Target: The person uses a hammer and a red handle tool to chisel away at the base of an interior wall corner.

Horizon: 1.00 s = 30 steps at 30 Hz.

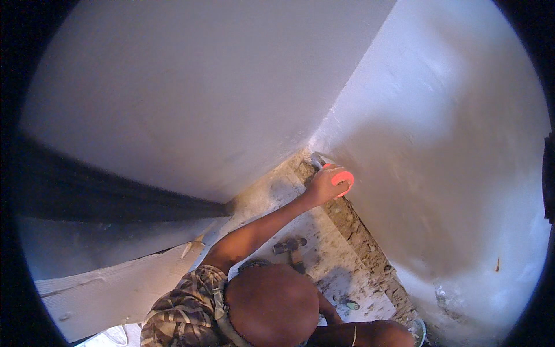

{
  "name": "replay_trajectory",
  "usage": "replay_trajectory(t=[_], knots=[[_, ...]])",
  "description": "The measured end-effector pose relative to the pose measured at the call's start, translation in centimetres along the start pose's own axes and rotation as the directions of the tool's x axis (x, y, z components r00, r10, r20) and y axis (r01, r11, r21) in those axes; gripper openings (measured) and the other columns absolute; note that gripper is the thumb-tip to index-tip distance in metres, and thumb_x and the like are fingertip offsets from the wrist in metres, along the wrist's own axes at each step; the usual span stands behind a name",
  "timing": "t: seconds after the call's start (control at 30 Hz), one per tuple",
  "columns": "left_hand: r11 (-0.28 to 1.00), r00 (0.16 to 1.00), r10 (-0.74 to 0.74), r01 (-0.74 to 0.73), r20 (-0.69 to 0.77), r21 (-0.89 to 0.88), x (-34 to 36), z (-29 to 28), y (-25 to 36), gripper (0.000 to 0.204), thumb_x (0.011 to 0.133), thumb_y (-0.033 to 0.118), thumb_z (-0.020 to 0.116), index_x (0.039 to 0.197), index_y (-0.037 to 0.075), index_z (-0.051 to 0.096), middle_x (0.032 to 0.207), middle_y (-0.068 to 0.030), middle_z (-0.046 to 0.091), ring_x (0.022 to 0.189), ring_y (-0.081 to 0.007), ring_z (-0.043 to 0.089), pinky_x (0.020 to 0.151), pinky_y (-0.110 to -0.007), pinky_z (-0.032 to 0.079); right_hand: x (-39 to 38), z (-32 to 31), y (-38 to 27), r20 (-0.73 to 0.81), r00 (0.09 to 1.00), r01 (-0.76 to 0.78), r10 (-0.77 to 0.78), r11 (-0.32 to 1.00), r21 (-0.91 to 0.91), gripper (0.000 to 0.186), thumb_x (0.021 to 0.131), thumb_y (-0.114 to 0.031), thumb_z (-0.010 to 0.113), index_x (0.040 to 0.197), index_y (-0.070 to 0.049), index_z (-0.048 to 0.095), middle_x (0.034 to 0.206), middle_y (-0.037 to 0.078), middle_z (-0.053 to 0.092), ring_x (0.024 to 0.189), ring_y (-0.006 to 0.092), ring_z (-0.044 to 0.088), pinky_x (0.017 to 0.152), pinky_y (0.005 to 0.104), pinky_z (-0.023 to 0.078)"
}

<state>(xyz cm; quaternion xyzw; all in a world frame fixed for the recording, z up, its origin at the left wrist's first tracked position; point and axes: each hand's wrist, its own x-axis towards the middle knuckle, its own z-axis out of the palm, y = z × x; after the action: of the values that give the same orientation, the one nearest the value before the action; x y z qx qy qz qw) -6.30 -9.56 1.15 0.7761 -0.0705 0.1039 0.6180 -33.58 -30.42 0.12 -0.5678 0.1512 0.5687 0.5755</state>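
Note:
My left hand (329, 184) reaches forward into the corner, its fingers closed around a metal-ended tool with an orange-red grip (345, 177). The tool's grey metal end (317, 160) is at the foot of the right wall, where the two walls and the floor meet. Its exact kind is hard to make out. A hammer (289, 246) lies on the dusty floor nearer to me, its handle partly behind a rounded bare form (272, 303) that looks like my knee. My right hand cannot be seen.
Plastered walls rise ahead (173, 104) and to the right (451, 162). A strip of broken, earthy rubble (364, 243) runs along the right wall's foot. A pale board (115, 283) lies at the left. A small greenish object (351, 305) sits on the floor near my legs.

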Motion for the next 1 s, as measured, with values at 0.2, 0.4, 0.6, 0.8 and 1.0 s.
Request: replay_trajectory(t=[0.2,0.4,0.6,0.8,1.0], knots=[[0.983,0.984,-0.17,0.166,-0.058,-0.076,0.2,-0.9,-1.8,0.035,0.081,0.031,0.062,0.102,0.003,0.061,0.099,-0.0178,0.062,0.093,-0.0332,0.06,0.083,-0.039,0.047,1.5,-1.2,2.0,0.149,0.989,0.022,-0.026,0.999,0.027,0.03,0.094,-0.036,0.054,0.103,-0.007,0.052,0.074,0.002,0.058,0.058,0.0138,0.057,0.053,0.0292,0.049],[0.97,0.978,-0.183,0.164,-0.096,-0.178,-0.1,-1.2,-1.7,0.05,0.077,0.03,0.072,0.115,0.003,0.054,0.105,-0.011,0.061,0.096,-0.021,0.06,0.086,-0.034,0.047,2.6,-1.7,4.6,0.051,0.994,0.091,-0.093,0.995,0.031,0.033,0.093,-0.035,0.054,0.112,-0.007,0.051,0.081,-0.001,0.057,0.066,0.0114,0.057,0.06,0.0285,0.049],[0.979,0.983,-0.156,0.141,-0.099,-0.147,2.2,-5.1,-2.4,0.06,0.073,0.025,0.076,0.122,0.003,0.049,0.113,-0.0086,0.059,0.101,-0.0161,0.058,0.088,-0.033,0.046,4.4,-3.5,7.7,0.101,0.995,0.027,-0.026,1.0,-0.006,0.04,0.092,-0.039,0.055,0.116,-0.007,0.052,0.086,0.001,0.059,0.078,0.0108,0.058,0.067,0.0274,0.048],[0.99,0.99,-0.132,0.134,-0.045,0.053,3.5,-7.3,-4.5,0.028,0.079,0.016,0.065,0.1,-0.002,0.061,0.093,-0.0117,0.067,0.086,-0.0211,0.064,0.077,-0.036,0.049,4.3,-4.7,8.0,0.147,0.987,0.07,-0.067,0.997,-0.019,0.055,0.089,-0.035,0.061,0.131,-0.004,0.043,0.109,0.005,0.058,0.092,0.0145,0.057,0.078,0.0307,0.048],[0.991,0.996,-0.085,0.084,0.002,0.101,3.8,-7.7,-5.6,0.017,0.08,0.01,0.057,0.09,-0.002,0.064,0.087,-0.0155,0.068,0.082,-0.03,0.066,0.073,-0.039,0.049,-0.4,-1.3,-3.1,-0.142,0.948,0.221,-0.284,0.912,-0.346,0.053,0.091,-0.038,0.057,0.13,-0.005,0.043,0.096,0.004,0.06,0.076,0.0133,0.056,0.067,0.0287,0.05]])
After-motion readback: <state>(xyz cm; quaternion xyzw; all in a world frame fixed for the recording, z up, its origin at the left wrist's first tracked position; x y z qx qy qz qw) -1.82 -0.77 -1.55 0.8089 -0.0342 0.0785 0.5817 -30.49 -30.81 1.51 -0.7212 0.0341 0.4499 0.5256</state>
